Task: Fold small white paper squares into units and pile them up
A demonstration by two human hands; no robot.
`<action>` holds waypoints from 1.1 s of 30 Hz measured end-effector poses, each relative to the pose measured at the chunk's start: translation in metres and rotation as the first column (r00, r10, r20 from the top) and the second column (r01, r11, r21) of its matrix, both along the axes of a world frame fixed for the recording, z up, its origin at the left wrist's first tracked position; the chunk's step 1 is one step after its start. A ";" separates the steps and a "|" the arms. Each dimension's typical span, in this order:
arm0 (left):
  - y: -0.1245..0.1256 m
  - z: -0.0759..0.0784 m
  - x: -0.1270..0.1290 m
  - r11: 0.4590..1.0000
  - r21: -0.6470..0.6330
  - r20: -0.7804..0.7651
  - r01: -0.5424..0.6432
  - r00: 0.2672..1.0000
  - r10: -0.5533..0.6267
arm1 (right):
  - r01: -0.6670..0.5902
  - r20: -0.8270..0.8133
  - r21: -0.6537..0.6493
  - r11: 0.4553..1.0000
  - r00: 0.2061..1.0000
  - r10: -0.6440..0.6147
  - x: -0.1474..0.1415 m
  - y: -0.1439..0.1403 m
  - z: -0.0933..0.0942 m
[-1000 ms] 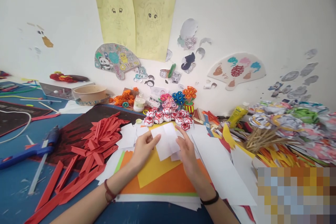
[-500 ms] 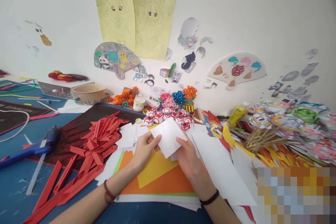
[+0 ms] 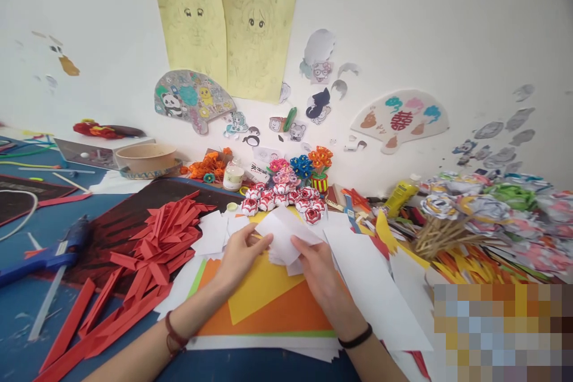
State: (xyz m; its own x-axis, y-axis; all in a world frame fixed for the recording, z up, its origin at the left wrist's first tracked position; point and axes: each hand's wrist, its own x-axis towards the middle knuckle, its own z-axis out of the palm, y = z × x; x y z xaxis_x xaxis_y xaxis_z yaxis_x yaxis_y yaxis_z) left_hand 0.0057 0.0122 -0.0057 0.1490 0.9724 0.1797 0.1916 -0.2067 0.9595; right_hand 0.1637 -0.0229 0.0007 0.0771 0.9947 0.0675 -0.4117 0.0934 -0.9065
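Note:
A small white paper square (image 3: 286, 234) is held up between both hands, its lower edge bending toward the right. My left hand (image 3: 242, 250) pinches its left corner between thumb and fingers. On the right side, my right hand (image 3: 316, 259) grips it with the thumb on top. Beneath the hands lie a yellow sheet (image 3: 253, 292) and an orange sheet (image 3: 215, 319), stacked over green and white paper. More white paper squares (image 3: 212, 233) rest just left of my left hand. Red-and-white paper flowers (image 3: 281, 197) stand right behind the held paper.
Folded red paper strips (image 3: 165, 239) pile up at left, beside a blue glue gun (image 3: 58, 253). Large white sheets (image 3: 367, 286) lie at right. Paper flowers on sticks (image 3: 474, 206) and a yellow bottle (image 3: 401, 192) sit farther right. A beige bowl (image 3: 145, 159) is at back left.
The white paper square, flat and facing me before, is now tilted and bent at its lower right. My right hand has shifted slightly inward. The whole view has moved a little.

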 end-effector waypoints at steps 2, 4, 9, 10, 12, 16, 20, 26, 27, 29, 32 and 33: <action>0.001 0.001 -0.006 0.945 0.292 -0.164 -0.145 0.966 0.199 | 0.042 0.105 -0.030 0.999 0.994 -0.039 0.005 0.001 -0.002; -0.002 0.004 -0.014 0.764 0.626 -0.257 -0.156 0.884 0.391 | 0.055 0.198 -0.050 0.997 0.979 -0.044 0.007 0.002 -0.005; -0.012 0.005 -0.017 0.448 0.761 -0.629 0.469 0.702 0.333 | 0.023 0.308 -0.028 0.999 0.951 -0.014 0.005 0.001 -0.005; -0.012 0.005 -0.015 0.464 0.749 -0.645 0.474 0.681 0.347 | 0.017 0.311 -0.021 1.000 0.950 -0.010 0.003 0.001 -0.004; -0.012 0.005 -0.010 0.519 0.727 -0.661 0.450 0.665 0.348 | -0.010 0.281 -0.008 1.000 0.960 0.012 0.001 0.001 0.000; -0.006 0.008 -0.006 0.624 0.684 -0.656 0.378 0.692 0.300 | -0.109 0.188 0.012 0.994 0.977 0.105 0.000 0.000 0.007; -0.005 0.009 -0.008 0.701 0.656 -0.588 0.280 0.772 0.241 | -0.126 0.241 0.024 0.992 0.964 0.116 0.005 0.002 0.005; -0.008 0.011 -0.003 0.832 0.534 -0.481 0.152 0.864 0.151 | 0.204 0.490 0.241 0.949 0.818 -0.300 0.013 0.009 -0.001; -0.009 0.011 -0.002 0.855 0.499 -0.469 0.141 0.874 0.129 | 0.209 0.508 0.275 0.938 0.797 -0.326 0.013 0.009 0.000; -0.009 0.013 -0.001 0.895 0.424 -0.442 0.139 0.894 0.070 | 0.129 0.550 0.280 0.951 0.791 -0.269 0.013 0.008 0.003; -0.009 0.017 0.000 0.936 0.302 -0.360 0.181 0.931 -0.063 | 0.014 0.623 0.226 0.974 0.767 -0.155 0.014 0.005 0.008; -0.009 0.018 0.000 0.943 0.265 -0.324 0.202 0.940 -0.110 | 0.009 0.642 0.216 0.976 0.752 -0.149 0.014 0.004 0.009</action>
State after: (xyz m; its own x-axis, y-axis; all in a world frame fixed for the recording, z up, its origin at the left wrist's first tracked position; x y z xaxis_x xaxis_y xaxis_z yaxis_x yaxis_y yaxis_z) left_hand 0.0053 0.0033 0.0128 0.3861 0.8437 0.3730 0.4035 -0.5180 0.7542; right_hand 0.1781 -0.0189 0.0092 0.0225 0.9493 0.3136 0.2888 0.2942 -0.9111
